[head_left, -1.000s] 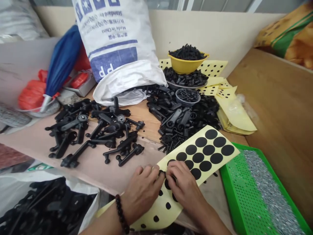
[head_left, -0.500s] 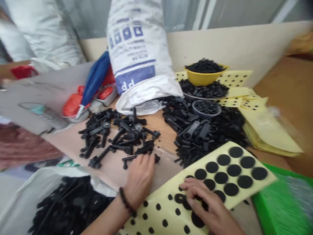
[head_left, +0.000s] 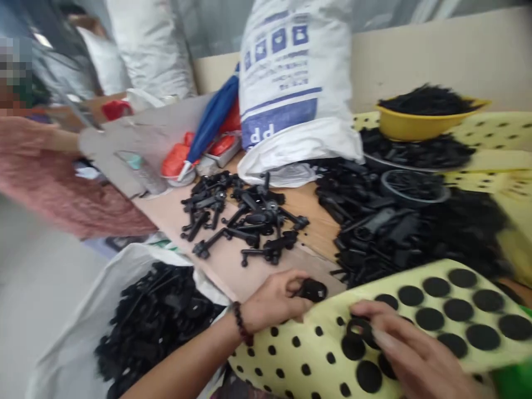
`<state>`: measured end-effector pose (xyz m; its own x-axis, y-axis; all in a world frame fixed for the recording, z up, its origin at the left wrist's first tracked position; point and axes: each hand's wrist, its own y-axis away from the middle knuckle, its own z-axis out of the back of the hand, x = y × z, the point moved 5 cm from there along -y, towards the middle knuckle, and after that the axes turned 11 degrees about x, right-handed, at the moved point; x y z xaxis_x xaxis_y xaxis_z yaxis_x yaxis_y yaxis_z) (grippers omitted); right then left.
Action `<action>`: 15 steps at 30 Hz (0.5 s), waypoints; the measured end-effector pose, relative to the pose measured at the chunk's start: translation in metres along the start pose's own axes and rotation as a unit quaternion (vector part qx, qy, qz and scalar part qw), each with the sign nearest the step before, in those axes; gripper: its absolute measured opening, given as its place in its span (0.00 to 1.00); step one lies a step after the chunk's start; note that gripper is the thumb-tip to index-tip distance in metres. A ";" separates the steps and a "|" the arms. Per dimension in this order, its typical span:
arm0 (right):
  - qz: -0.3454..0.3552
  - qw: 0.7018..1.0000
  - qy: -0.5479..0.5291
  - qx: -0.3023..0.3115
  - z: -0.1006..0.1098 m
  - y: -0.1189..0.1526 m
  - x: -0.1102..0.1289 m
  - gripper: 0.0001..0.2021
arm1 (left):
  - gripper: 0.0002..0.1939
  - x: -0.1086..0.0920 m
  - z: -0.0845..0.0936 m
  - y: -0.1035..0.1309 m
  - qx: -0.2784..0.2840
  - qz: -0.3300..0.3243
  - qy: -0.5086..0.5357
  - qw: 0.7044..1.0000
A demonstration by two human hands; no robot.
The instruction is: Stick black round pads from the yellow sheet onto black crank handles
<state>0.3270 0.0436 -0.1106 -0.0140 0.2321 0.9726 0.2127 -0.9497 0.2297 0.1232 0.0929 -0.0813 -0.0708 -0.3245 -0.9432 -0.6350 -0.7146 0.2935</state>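
Observation:
My left hand (head_left: pixel 282 296), with a dark beaded bracelet at the wrist, is closed on a black plastic part (head_left: pixel 313 290) above the left edge of the yellow sheet (head_left: pixel 305 332). Black round stickers in large and small sizes cover that sheet. Over its middle, my right hand (head_left: pixel 399 338) pinches a black ring-shaped piece (head_left: pixel 358 328) between thumb and fingers. Beyond my left hand lies a loose group of black plastic parts (head_left: pixel 253 219) on the cardboard surface.
A white sack (head_left: pixel 295 83) stands at the back, beside a blue umbrella (head_left: pixel 214 116). On the right are a yellow bowl (head_left: pixel 415 124) and heaped black parts (head_left: pixel 394 233). An open sack of black pieces (head_left: pixel 158 321) is at lower left. A person's pink sleeve (head_left: pixel 54 177) shows at far left.
My left hand has pulled back from the loose parts and now holds one. My right hand now lifts a ring-shaped piece. The view has turned left, showing a person there.

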 end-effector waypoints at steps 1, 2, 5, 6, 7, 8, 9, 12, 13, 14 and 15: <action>0.005 1.000 -0.017 0.004 -0.008 -0.003 0.010 0.12 | 0.26 0.001 0.000 0.000 0.011 0.007 0.011 1.000; 0.014 0.999 -0.032 0.007 -0.015 -0.007 0.019 0.14 | 0.27 0.001 0.000 0.001 0.014 0.013 0.014 1.000; 0.034 0.997 -0.074 -0.001 -0.027 -0.017 0.032 0.14 | 0.28 0.000 0.002 0.001 0.015 0.037 0.015 0.999; 0.036 0.996 -0.082 0.000 -0.029 -0.019 0.033 0.14 | 0.28 -0.001 0.001 0.001 0.020 0.042 0.008 0.999; 0.035 0.996 -0.087 0.003 -0.031 -0.021 0.034 0.14 | 0.28 -0.002 0.001 0.001 0.026 0.045 0.001 0.999; 0.034 0.995 -0.089 0.007 -0.032 -0.022 0.034 0.14 | 0.27 -0.003 0.000 0.000 0.032 0.046 -0.006 0.998; 0.034 0.995 -0.089 0.008 -0.032 -0.023 0.034 0.14 | 0.26 -0.004 -0.001 0.000 0.037 0.045 -0.012 0.998; 0.032 0.996 -0.089 0.007 -0.032 -0.025 0.033 0.14 | 0.23 -0.006 -0.003 -0.001 0.049 0.044 -0.016 0.998; 0.032 0.995 -0.090 0.009 -0.032 -0.025 0.033 0.14 | 0.23 -0.007 -0.004 -0.001 0.053 0.045 -0.014 0.998; 0.032 0.995 -0.092 0.010 -0.032 -0.026 0.033 0.13 | 0.22 -0.008 -0.006 -0.001 0.056 0.046 -0.011 0.997; 0.032 0.995 -0.094 0.011 -0.033 -0.027 0.032 0.13 | 0.22 -0.009 -0.007 -0.001 0.061 0.047 -0.009 0.997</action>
<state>0.2890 0.0696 -0.0844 0.1829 0.2086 0.9607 0.2291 -0.9594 0.1647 0.1302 0.0926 -0.0719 -0.1472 -0.3746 -0.9154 -0.7135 -0.6008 0.3606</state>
